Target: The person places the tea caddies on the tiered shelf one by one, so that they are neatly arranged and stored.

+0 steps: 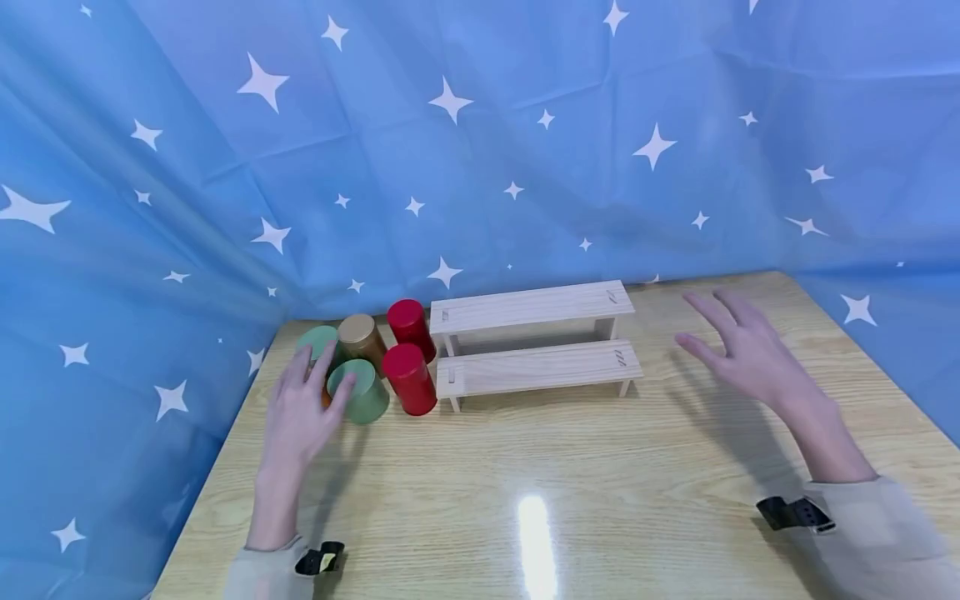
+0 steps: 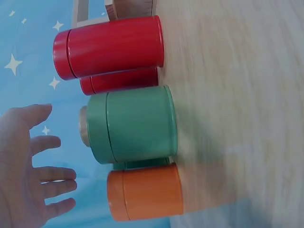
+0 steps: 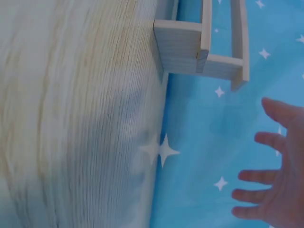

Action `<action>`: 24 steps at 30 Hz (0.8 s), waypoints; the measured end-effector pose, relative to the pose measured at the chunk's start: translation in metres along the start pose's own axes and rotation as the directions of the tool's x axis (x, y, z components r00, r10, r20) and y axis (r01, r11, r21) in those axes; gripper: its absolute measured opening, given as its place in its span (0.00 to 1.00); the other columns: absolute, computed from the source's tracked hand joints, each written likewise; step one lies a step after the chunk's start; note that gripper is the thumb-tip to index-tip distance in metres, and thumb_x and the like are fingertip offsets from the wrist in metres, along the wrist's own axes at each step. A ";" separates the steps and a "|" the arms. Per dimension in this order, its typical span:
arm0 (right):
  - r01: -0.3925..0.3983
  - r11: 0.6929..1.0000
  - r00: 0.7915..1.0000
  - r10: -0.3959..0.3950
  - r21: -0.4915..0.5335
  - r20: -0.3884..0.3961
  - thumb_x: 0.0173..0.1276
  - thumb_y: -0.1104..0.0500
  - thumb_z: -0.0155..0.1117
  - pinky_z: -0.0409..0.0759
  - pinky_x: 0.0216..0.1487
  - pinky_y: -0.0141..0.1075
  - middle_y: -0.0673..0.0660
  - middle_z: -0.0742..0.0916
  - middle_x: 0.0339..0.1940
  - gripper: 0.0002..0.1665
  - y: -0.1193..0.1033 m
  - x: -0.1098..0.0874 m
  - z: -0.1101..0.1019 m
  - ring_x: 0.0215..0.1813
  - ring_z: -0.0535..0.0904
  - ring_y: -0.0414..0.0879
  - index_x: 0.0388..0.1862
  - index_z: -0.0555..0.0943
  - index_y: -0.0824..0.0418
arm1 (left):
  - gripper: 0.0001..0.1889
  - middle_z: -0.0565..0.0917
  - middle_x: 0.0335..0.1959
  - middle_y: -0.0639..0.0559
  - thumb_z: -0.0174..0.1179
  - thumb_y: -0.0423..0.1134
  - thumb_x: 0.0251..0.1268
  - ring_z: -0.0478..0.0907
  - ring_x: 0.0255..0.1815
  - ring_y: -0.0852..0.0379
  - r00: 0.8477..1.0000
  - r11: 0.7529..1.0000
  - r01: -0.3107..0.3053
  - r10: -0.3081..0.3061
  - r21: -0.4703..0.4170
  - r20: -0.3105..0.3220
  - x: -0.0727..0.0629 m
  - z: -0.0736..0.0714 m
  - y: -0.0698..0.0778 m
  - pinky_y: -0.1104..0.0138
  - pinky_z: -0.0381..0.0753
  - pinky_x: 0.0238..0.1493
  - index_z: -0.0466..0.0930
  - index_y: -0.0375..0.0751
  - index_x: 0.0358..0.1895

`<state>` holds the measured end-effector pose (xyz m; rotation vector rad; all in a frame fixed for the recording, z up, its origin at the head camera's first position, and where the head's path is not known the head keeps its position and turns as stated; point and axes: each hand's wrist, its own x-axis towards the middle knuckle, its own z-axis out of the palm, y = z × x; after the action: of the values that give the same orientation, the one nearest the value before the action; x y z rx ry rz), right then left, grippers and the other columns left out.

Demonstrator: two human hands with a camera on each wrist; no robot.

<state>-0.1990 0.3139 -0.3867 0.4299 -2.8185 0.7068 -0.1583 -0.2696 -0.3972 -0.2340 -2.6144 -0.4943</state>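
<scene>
Fingers spread, my left hand (image 1: 302,408) hovers over the left end of a group of lidded canisters. Nearest to it are a green canister (image 1: 362,396) and an orange canister (image 2: 147,192), the latter mostly hidden under the hand in the head view. A second green canister (image 1: 318,340) and a gold-brown canister (image 1: 362,340) stand behind, with two red canisters (image 1: 409,379) to the right. My right hand (image 1: 761,354), fingers apart and holding nothing, is raised over the table right of a two-step wooden shelf (image 1: 536,371).
The wood-grain table (image 1: 465,492) has a bright light reflection near its front. A blue curtain (image 1: 480,167) with white stars hangs behind and along the sides. The red canisters stand close against the shelf's left end.
</scene>
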 end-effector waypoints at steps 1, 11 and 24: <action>-0.004 1.000 1.000 0.003 0.016 0.005 0.77 0.45 0.58 0.48 0.66 0.76 0.79 0.56 0.76 0.40 -0.002 0.000 0.001 0.73 0.50 0.81 0.82 0.58 0.54 | 0.31 0.67 0.69 0.26 0.58 0.50 0.73 0.65 0.69 0.28 1.000 1.000 0.002 -0.002 -0.013 -0.015 0.000 0.000 -0.002 0.33 0.62 0.65 0.69 0.36 0.72; -0.011 0.990 0.999 0.004 0.142 0.054 0.80 0.47 0.53 0.58 0.62 0.74 0.75 0.64 0.75 0.39 -0.016 0.004 0.012 0.71 0.59 0.76 0.83 0.55 0.56 | 0.34 0.67 0.68 0.24 0.60 0.47 0.71 0.66 0.65 0.25 0.994 0.992 0.114 -0.113 -0.055 0.007 -0.006 0.001 -0.016 0.34 0.64 0.64 0.64 0.30 0.73; -0.046 0.959 0.986 -0.001 0.281 0.165 0.82 0.47 0.49 0.74 0.58 0.66 0.78 0.72 0.68 0.39 -0.029 0.013 0.033 0.60 0.76 0.73 0.81 0.53 0.67 | 0.39 0.59 0.73 0.25 0.55 0.49 0.73 0.62 0.68 0.25 0.946 0.954 0.288 -0.270 -0.083 0.182 -0.011 -0.001 -0.031 0.33 0.64 0.63 0.52 0.32 0.79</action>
<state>-0.2061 0.2701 -0.3990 0.5246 -2.8831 1.1388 -0.1562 -0.2995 -0.4109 0.0679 -2.8050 -0.7444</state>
